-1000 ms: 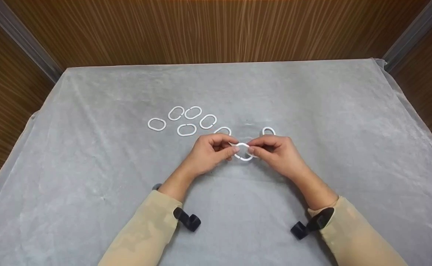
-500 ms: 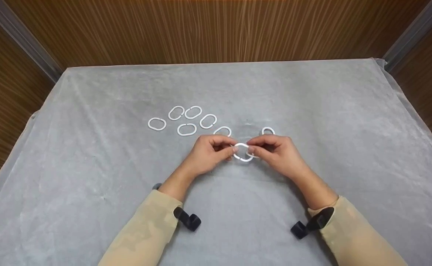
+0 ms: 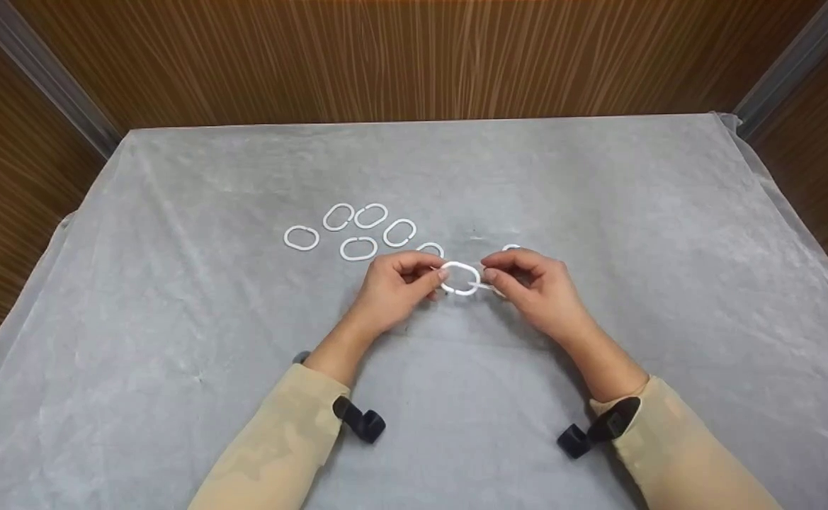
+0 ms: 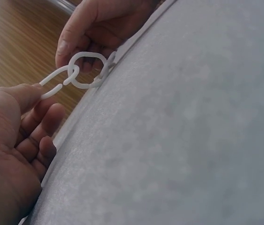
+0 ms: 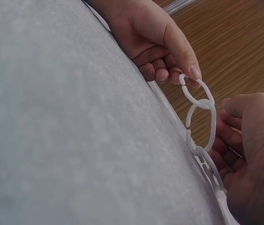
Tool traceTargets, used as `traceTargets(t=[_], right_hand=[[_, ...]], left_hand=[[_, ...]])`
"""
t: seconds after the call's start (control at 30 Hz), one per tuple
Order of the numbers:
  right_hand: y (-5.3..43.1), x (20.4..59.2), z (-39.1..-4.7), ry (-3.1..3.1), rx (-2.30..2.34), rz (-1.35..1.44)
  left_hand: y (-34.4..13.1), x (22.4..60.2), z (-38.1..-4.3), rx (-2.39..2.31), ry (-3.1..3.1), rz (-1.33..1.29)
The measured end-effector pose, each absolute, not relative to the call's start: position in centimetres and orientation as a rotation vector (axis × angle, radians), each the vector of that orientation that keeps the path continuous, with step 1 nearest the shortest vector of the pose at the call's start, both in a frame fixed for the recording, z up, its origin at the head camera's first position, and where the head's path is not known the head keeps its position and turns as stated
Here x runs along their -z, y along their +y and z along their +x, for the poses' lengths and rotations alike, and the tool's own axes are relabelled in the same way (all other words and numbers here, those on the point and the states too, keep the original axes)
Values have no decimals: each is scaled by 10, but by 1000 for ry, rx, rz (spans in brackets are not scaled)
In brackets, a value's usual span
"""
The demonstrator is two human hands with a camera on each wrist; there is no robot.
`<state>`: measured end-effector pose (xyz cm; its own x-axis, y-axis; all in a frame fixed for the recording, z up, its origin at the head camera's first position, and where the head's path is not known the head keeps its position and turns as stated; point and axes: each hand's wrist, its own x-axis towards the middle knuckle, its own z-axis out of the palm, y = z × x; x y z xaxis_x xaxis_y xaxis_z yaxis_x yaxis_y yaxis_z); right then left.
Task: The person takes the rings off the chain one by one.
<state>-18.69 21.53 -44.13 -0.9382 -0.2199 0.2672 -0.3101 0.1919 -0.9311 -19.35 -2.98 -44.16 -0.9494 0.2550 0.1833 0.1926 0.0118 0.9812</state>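
Note:
My left hand [image 3: 396,290] pinches one end of a white plastic C-shaped chain link [image 3: 460,264] between thumb and index finger. Through that link passes a second white link [image 5: 214,125], nearly edge-on in the head view. My right hand [image 3: 541,292] pinches the second link with thumb and index finger. Hooked to the lower end of the second link in the right wrist view hangs a third link [image 5: 212,165]. A white link's curved top [image 3: 511,247] shows beyond the right hand, its remainder hidden. Both links have a small gap in one side.
Several loose white links lie on the grey cloth [image 3: 208,283] to the left, among them one link [image 3: 301,226] farthest left and another link [image 3: 358,239]. One more link [image 3: 430,245] is partly covered by the left hand. Wood-grain panels [image 3: 414,57] stand behind the table.
Both hands have shifted slightly away from the body and a little apart. The left-held link has moved up and left, and the second link now shows stretched between it and the right hand.

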Motion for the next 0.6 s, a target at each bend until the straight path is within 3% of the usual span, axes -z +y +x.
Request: traceTargets(t=[0.6], right_hand=[[216,443,-189,-2399,-1799,551]], left_hand=[[-31,443,-197,-2238,2192,369]])
